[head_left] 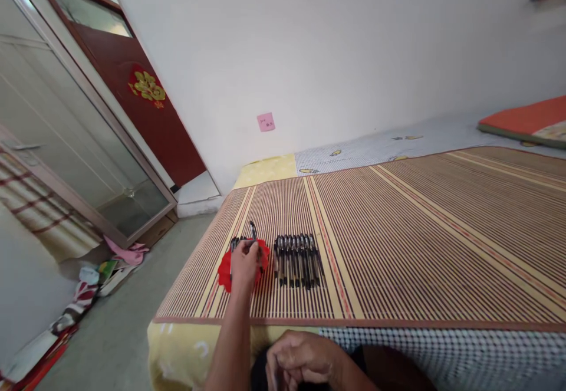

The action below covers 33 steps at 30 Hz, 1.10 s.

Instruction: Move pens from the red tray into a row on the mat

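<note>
My left hand is closed on a black pen, whose upper end sticks up past the fingertips. It is over a red scalloped dish or cloth on the striped mat, partly hidden by the hand. A few more black pens show at the red thing's far edge. Just to the right, a row of several clear-barrelled black pens lies side by side on the mat. Close to my body, below the bed's front edge, my right hand has its fingers curled in; what they hold, if anything, is unclear.
The striped bamboo mat covers the bed, with yellow and checked bedding around it. An orange folded quilt or pillow lies at far right. A pink note is on the wall. Left are a glass door and floor clutter.
</note>
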Each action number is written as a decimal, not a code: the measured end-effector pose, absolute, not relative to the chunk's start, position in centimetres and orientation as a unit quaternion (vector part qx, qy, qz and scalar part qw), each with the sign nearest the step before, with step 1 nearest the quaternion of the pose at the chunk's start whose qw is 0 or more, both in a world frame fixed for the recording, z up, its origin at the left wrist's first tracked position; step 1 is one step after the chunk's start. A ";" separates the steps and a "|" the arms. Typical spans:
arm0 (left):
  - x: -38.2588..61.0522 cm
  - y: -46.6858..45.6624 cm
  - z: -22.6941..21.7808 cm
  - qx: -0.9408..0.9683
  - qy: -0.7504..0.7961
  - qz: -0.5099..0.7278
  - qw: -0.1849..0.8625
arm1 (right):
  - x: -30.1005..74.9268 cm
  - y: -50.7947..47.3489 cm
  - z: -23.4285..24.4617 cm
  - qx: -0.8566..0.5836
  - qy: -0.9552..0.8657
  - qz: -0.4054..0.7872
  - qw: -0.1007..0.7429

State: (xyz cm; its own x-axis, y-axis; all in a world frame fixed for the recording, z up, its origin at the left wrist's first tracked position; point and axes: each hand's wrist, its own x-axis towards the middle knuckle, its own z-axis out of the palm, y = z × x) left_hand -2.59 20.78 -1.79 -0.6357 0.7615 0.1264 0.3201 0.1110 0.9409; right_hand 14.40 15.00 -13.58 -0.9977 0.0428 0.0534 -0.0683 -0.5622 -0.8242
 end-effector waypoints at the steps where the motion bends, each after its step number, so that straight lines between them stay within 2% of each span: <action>1: -1.6 21.1 -1.7 0.367 0.682 0.587 0.236 | 14.7 15.1 -13.4 0.005 -0.477 0.878 0.035; 8: 4.5 22.9 -1.9 0.297 0.497 0.711 0.399 | 18.5 16.5 -10.1 -0.032 -0.590 0.804 0.070; 12: 6.6 22.8 -3.3 0.268 0.437 0.726 0.459 | 19.9 17.6 -8.9 -0.030 -0.551 0.824 0.127; 16: 8.2 22.6 -5.2 0.249 0.428 0.727 0.477 | 22.4 20.4 -5.7 -0.082 -0.476 0.828 0.285; 19: 8.9 22.6 -5.9 0.228 0.417 0.721 0.505 | 24.3 23.9 -2.3 -0.264 -0.433 0.712 0.486; 21: 9.3 22.6 -6.0 0.224 0.404 0.720 0.517 | 24.6 26.2 -0.7 -0.325 -0.412 0.634 0.568; 23: 9.7 22.6 -6.0 0.227 0.394 0.719 0.526 | 24.0 27.7 -0.2 -0.362 -0.431 0.597 0.572; 25: 10.2 22.5 -6.1 0.233 0.388 0.713 0.536 | 22.9 28.3 -0.7 -0.388 -0.468 0.582 0.540; 28: 10.8 22.3 -6.8 0.256 0.386 0.693 0.553 | 21.2 28.1 -2.8 -0.401 -0.513 0.569 0.502; 33: 11.1 22.4 -8.0 0.287 0.407 0.663 0.559 | 20.6 27.4 -5.7 -0.402 -0.517 0.569 0.497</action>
State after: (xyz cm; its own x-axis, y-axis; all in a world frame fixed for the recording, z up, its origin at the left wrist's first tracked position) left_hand 11.06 22.38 -8.03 -0.2115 0.9745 -0.0744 -0.5079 -0.0446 0.8602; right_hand 20.57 27.42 -5.70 -0.1826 0.9816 0.0557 -0.1495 0.0283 -0.9884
